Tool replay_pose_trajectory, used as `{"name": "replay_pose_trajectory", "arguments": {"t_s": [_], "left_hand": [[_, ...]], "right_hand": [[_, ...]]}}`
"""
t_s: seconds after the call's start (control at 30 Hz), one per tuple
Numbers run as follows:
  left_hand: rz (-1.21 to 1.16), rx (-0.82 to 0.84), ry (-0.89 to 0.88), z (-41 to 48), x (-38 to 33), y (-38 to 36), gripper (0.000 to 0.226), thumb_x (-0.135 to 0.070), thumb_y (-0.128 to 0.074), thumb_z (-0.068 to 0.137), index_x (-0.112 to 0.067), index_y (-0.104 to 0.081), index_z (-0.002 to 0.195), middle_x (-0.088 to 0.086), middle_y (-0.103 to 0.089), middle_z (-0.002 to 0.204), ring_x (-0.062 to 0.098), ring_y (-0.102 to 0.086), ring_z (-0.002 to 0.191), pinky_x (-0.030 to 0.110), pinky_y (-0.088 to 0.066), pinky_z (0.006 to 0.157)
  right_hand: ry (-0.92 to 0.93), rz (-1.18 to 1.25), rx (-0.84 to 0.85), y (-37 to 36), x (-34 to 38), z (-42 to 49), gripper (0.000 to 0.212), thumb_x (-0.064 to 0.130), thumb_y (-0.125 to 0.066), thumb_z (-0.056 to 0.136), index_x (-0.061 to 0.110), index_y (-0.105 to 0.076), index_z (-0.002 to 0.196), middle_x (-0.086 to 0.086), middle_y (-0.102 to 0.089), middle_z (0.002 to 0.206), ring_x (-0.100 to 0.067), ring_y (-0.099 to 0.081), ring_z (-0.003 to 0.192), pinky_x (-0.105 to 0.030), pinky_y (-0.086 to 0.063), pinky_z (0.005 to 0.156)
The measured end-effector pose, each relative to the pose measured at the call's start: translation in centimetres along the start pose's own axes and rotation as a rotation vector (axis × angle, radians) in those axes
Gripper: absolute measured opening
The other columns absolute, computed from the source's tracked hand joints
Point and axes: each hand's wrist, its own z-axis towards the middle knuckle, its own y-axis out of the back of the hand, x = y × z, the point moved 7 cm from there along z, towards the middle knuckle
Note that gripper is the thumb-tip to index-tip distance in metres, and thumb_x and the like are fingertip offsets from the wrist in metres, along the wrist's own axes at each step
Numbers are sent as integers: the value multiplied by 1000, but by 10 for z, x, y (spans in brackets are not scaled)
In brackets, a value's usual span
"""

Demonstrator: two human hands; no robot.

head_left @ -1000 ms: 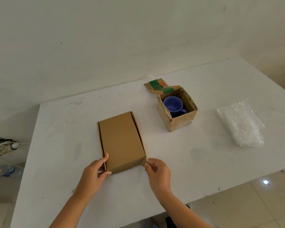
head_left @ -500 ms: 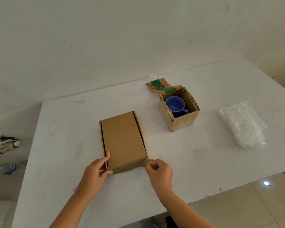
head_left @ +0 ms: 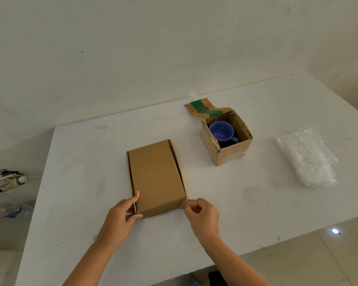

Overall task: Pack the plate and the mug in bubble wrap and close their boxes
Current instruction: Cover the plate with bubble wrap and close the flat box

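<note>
A flat brown cardboard box (head_left: 156,176) lies closed on the white table (head_left: 236,203), its lid down; no plate is visible. My left hand (head_left: 122,213) grips the box's near left corner, thumb on the front, fingers on the side. My right hand (head_left: 203,213) pinches the near right corner flap between thumb and forefinger. Further back to the right stands a small worn cardboard box (head_left: 229,147) with its top flap folded back, holding a blue mug (head_left: 221,133) with no wrap on it. A folded pile of bubble wrap (head_left: 308,157) lies at the right.
The table's near edge runs close below my arms, its right edge beyond the bubble wrap. A white wall stands behind the table. On the floor at the left are a plastic bottle (head_left: 4,210) and some clutter (head_left: 8,180).
My hands have stayed at the flat box's near corners; the right fingers closed tighter on the corner flap. The view shifted slightly.
</note>
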Motion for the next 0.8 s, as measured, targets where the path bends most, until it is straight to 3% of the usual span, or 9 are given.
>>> {"name": "replay_pose_trajectory", "arguments": {"t_s": [0.13, 0.27, 0.4, 0.47, 0.73, 0.8], "left_hand": [[10, 9, -9, 0, -1, 1, 68, -6, -75, 74, -22, -47, 134, 6, -61, 85, 14, -61, 80, -1, -42, 78], [15, 14, -10, 1, 0, 0, 68, -7, -75, 73, -22, -47, 134, 5, -61, 85, 16, -63, 81, -1, -42, 77], [13, 10, -16, 0, -1, 0, 68, -7, -75, 73, -21, -46, 134, 7, -61, 85, 17, -63, 80, 0, -42, 75], [11, 10, -19, 0, -2, 1, 69, -7, -75, 73, -21, -46, 134, 7, -61, 85, 17, -62, 80, 0, -42, 75], [11, 9, -26, 1, -2, 1, 69, -6, -76, 73, -21, -46, 133, 8, -60, 83, 19, -63, 79, -2, -41, 75], [10, 10, -29, 0, -2, 0, 69, -7, -76, 73, -21, -46, 134, 6, -60, 83, 17, -62, 78, 0, -43, 75]], "right_hand": [[89, -59, 46, 3, 5, 3, 4, 12, -68, 83, 15, -64, 83, 1, -69, 80, -10, -62, 66, -12, -50, 57], [13, 24, 69, -2, 0, 3, 26, 11, -65, 86, 23, -62, 108, 4, -69, 96, -5, -64, 78, -11, -52, 62], [-105, 171, 48, -7, -12, 4, 27, 12, -66, 84, 16, -68, 111, 0, -72, 96, -14, -67, 90, -33, -56, 87], [-162, 249, 49, -9, -17, 5, 25, 13, -68, 83, 14, -70, 109, -3, -73, 94, -17, -68, 90, -36, -56, 90], [-278, 454, 37, -12, -22, 1, 12, 4, -66, 84, 10, -73, 92, -6, -68, 75, -16, -56, 66, -25, -50, 69], [-264, 455, 36, -12, -22, 1, 13, 5, -65, 84, 12, -74, 91, -5, -69, 76, -15, -56, 67, -25, -50, 70]]}}
